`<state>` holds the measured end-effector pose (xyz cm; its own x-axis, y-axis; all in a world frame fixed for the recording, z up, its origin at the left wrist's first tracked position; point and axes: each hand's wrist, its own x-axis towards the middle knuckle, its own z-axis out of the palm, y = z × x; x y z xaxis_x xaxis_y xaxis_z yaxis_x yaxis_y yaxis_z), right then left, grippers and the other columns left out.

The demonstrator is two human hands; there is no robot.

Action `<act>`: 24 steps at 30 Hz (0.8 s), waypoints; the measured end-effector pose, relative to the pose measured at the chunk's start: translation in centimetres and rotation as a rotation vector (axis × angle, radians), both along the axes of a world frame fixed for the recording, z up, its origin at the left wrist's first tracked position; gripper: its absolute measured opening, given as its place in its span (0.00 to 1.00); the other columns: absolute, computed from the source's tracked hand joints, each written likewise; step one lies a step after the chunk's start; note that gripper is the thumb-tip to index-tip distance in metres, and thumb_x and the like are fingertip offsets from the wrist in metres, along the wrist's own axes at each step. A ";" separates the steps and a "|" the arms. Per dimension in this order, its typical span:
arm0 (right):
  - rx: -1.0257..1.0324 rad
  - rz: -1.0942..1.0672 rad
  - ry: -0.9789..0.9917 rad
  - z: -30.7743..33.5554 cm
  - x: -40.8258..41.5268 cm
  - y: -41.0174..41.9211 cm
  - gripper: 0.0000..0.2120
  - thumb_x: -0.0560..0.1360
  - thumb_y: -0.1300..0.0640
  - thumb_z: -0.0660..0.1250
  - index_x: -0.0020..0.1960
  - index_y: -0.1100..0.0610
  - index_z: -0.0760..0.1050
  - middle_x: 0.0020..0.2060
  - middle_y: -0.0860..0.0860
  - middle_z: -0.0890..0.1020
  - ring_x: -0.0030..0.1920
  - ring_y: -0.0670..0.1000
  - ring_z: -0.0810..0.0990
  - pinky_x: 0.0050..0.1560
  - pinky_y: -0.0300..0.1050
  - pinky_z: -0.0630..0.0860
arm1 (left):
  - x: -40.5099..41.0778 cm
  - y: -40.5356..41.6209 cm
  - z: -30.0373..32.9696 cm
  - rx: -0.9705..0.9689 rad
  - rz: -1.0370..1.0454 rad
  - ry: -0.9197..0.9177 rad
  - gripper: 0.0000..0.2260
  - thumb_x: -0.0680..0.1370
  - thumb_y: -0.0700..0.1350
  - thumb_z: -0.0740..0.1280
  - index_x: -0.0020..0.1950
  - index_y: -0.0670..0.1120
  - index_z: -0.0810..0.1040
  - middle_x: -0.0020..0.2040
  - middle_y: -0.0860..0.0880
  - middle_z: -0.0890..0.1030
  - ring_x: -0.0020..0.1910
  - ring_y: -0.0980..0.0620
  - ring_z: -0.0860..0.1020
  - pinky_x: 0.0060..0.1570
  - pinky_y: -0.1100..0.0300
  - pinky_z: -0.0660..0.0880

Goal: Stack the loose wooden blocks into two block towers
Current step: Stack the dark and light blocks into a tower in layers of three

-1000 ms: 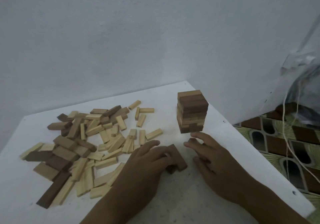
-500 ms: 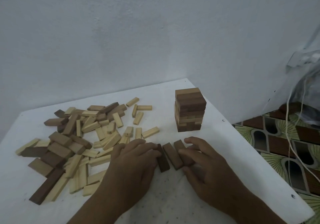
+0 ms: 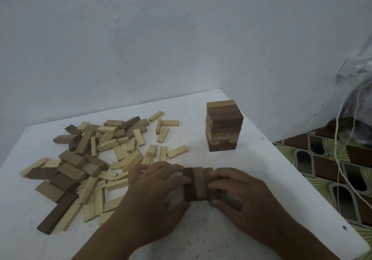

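Three dark brown blocks (image 3: pixel 196 183) lie side by side on the white table (image 3: pixel 261 169), pressed together between my two hands. My left hand (image 3: pixel 155 195) pushes against their left side, and my right hand (image 3: pixel 239 195) closes on their right side, covering part of the rightmost block. Behind them, near the table's right edge, stands a block tower (image 3: pixel 223 127) of several layers, dark and light, with a light layer on top. A heap of loose wooden blocks (image 3: pixel 96 159), pale and brown, spreads over the left half of the table.
A pale wall rises right behind the table. The table's right edge runs diagonally close to the tower and my right hand. Beyond it lie a patterned floor (image 3: pixel 322 159), hanging white cords (image 3: pixel 340 159) and a plastic bag (image 3: pixel 360 102).
The three dark blocks, spread apart and angled half a second ago, now sit tight together in a row. Both hands have closed in on them from each side.
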<state>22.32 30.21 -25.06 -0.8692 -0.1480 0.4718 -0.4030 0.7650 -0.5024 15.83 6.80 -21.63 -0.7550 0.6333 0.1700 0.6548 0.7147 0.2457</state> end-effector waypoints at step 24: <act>0.029 0.169 -0.569 5.0 -4.7 0.2 0.29 0.65 0.49 0.78 0.56 0.36 0.64 0.53 0.33 0.73 0.46 0.44 0.78 0.45 0.34 0.79 | -1.9 2.2 2.5 0.074 -0.057 -0.340 0.33 0.68 0.54 0.76 0.63 0.63 0.59 0.62 0.61 0.74 0.58 0.60 0.72 0.51 0.70 0.70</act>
